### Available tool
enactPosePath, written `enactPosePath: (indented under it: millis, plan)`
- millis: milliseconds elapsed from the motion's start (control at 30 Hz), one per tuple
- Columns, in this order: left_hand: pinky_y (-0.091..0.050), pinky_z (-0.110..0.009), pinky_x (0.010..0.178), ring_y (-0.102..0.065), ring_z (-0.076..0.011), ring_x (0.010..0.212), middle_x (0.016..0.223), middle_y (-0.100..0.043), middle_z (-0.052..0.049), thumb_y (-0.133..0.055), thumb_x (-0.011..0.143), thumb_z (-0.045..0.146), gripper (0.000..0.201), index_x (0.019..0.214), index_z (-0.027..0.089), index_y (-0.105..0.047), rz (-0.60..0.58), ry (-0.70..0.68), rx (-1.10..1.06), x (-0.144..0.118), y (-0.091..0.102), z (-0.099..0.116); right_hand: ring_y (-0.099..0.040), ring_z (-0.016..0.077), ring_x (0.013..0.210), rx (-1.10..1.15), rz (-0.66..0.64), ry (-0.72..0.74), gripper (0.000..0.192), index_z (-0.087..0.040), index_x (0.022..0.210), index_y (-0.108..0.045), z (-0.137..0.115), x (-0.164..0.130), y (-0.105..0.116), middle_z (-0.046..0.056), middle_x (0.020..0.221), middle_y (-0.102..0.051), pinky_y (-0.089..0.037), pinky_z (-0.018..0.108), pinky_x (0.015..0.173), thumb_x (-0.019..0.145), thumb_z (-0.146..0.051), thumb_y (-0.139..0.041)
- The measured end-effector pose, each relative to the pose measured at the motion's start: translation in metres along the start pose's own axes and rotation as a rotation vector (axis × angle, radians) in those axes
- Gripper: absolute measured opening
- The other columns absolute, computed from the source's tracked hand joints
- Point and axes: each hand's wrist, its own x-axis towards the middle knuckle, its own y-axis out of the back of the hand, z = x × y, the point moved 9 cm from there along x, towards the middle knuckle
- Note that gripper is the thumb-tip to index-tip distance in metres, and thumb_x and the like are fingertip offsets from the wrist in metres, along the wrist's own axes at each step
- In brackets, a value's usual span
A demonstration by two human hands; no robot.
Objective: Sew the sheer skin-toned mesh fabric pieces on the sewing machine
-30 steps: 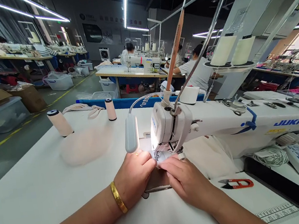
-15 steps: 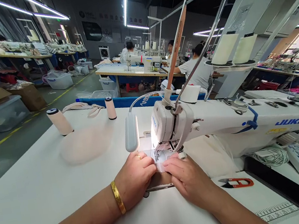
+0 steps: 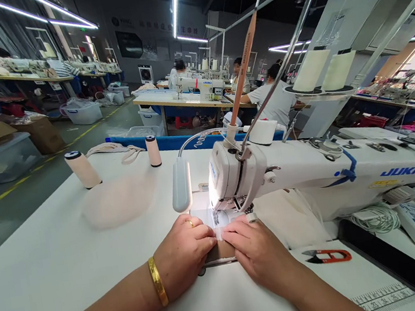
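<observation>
Small white fabric piece (image 3: pixel 219 233) lies on the desk under the needle head of the big white JUKI sewing machine (image 3: pixel 311 171), pinned flat by both hands, toward the desk's near-middle; its far part is lit by the machine lamp, printed marks show there but too small to read; a brownish piece (image 3: pixel 222 251) sits just under it between the hands, hard to tell what it is; white work desk (image 3: pixel 52 262) carries everything; sewing machine body runs along the right side of the desk, head toward the middle; pale pink round fabric patch (image 3: pixel 118 201) lies on the left half, well apart from the hands; left hand (image 3: pixel 185 255), gold bangle on wrist and ring on a finger, fingers curled down and pressing on the left edge of the fabric, not clenched into a fist; right hand (image 3: pixel 261 254) flat, fingertips pressing the fabric's right edge, just beside the left-hand fingertips; grey gooseneck lamp (image 3: pixel 181 190) hangs left of the machine head; two cream thread cones (image 3: pixel 82 169) stand near the far left edge; red-handled thread snips (image 3: pixel 329 255) lie on the desk right of the right hand, near but not touching.
</observation>
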Motion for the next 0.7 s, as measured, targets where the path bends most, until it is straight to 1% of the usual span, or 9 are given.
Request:
enactPosePath:
  millis: [133,233,400,567,633,700]
  plan:
    - [-0.047,-0.039,0.083,-0.067,-0.0198,0.083,0.093,-0.077,-0.004,-0.049,0.09,0.0,0.032,0.098,0.02,-0.072,-0.023,0.013,0.021,0.003,-0.002,-0.004,-0.059,0.0249,0.091,0.017,0.017,-0.019,0.044,-0.024,0.11,-0.064,0.004,0.002,-0.001,0.006,0.097,-0.068,-0.047,0.036,0.078,0.082,0.006,-0.048]
    - [-0.048,-0.04,0.084,-0.068,-0.0208,0.085,0.094,-0.077,-0.004,-0.047,0.092,0.001,0.033,0.1,0.02,-0.073,-0.057,0.038,0.043,0.005,-0.005,-0.01,-0.06,0.0261,0.096,0.041,0.031,-0.05,0.047,-0.023,0.112,-0.065,0.01,0.004,-0.004,0.007,0.104,-0.07,-0.048,0.038,0.082,0.082,0.006,-0.045]
    - [-0.049,-0.041,0.085,-0.068,-0.0215,0.086,0.096,-0.078,-0.004,-0.044,0.097,0.004,0.034,0.098,0.02,-0.074,-0.078,0.068,0.092,0.009,-0.011,-0.018,-0.061,0.026,0.094,0.027,0.023,-0.104,0.048,-0.022,0.119,-0.066,0.018,0.006,-0.007,0.008,0.117,-0.071,-0.048,0.037,0.075,0.082,0.003,-0.046]
    - [-0.051,-0.041,0.085,-0.068,-0.0237,0.09,0.099,-0.077,-0.007,-0.042,0.101,0.01,0.032,0.102,0.019,-0.073,-0.09,0.09,0.113,0.01,-0.012,-0.02,-0.062,0.0249,0.089,-0.028,0.013,-0.13,0.046,-0.02,0.121,-0.066,0.018,0.009,-0.005,0.009,0.127,-0.07,-0.05,0.037,0.072,0.084,0.0,-0.046]
    - [-0.051,-0.04,0.082,-0.068,-0.024,0.091,0.103,-0.076,-0.008,-0.042,0.102,0.011,0.031,0.104,0.019,-0.071,-0.079,0.119,0.126,0.009,-0.009,-0.022,-0.063,0.0247,0.089,-0.019,0.008,-0.138,0.047,-0.02,0.122,-0.065,0.018,0.009,-0.005,0.009,0.129,-0.07,-0.051,0.037,0.074,0.085,0.001,-0.046]
    - [-0.052,-0.04,0.082,-0.067,-0.0252,0.095,0.113,-0.074,-0.009,-0.047,0.099,0.013,0.025,0.109,0.019,-0.069,-0.089,0.178,0.153,0.006,-0.007,-0.029,-0.064,0.0255,0.094,0.008,0.004,-0.142,0.048,-0.02,0.124,-0.064,0.019,0.008,-0.005,0.01,0.13,-0.069,-0.052,0.038,0.076,0.085,0.001,-0.046]
